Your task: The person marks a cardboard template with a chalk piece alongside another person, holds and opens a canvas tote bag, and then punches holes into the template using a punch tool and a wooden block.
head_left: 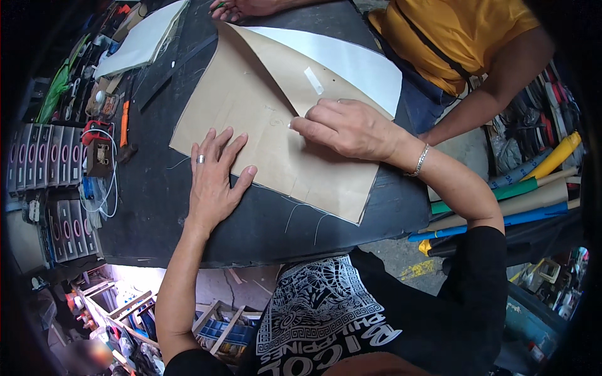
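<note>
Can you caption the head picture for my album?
Left hand spread on brown paper, right hand pinching a raised flap, black table beneath.

We're using the black worktable (150, 232) as reference. Left of it: two rows of grey plastic cases (47, 150), purple-ringed ovals on their faces. Right of it: long rolls leaning together, yellow roll (560, 155), green roll (520, 188) and blue roll (489, 222) among them; past those we see packed dark goods, too blurred to sort. Floor (398, 257) at its near-right corner: grey concrete, yellow patch (419, 269) on it. Below its near-left edge: wooden slat framing (130, 304) and a strong whitish-violet glare (141, 277), brightest spot we've got. Teal surface (533, 326) well off its near-right corner.
</note>
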Motion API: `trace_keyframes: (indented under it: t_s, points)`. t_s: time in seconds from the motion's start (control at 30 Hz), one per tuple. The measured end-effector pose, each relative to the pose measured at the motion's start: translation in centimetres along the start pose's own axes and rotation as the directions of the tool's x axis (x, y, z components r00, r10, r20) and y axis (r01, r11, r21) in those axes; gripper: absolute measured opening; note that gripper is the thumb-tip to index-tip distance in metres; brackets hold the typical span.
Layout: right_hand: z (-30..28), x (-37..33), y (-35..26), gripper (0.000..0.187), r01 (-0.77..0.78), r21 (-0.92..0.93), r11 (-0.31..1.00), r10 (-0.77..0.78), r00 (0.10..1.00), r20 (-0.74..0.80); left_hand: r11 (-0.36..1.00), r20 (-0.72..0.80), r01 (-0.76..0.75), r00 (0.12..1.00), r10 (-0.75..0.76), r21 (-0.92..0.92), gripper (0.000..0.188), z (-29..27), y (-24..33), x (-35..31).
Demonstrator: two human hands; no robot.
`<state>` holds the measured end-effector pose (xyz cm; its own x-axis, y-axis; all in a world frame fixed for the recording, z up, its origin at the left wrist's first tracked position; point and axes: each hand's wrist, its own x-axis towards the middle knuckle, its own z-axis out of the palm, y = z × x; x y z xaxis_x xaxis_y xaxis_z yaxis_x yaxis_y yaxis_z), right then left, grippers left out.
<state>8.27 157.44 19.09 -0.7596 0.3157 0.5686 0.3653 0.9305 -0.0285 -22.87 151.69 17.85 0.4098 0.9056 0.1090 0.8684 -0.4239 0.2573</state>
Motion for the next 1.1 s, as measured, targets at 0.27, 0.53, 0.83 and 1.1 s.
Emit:
trace_keyframes:
  t_s: [0.27,0.53,0.83,1.1]
  points:
    - [0.7,-0.3,0.1,0.043,-0.001,0.03,1.0,0.002,1.0,-0.03,1.0,0.006,-0.005,1.0,0.005,0.012,0.058,0.0,0.0,0.0]
    - [-8.6,-3.6,9.8,0.011,-0.456,-0.547,0.702,0.197,0.862,-0.466,1.0,-0.013,-0.014,1.0,0.015,0.015,0.057,0.4,-0.2,-0.2]
    - [-2.4,-6.3,10.0,0.028,-0.64,0.346,0.686,0.681,0.732,0.006,0.999,-0.013,-0.035,0.999,0.035,0.026,0.055,0.4,0.0,-0.1]
    - [-1.5,-6.5,10.9,0.03,-0.682,0.096,0.725,0.671,0.731,0.125,0.999,-0.013,-0.032,0.999,0.032,0.027,0.056,0.6,-0.2,-0.1]
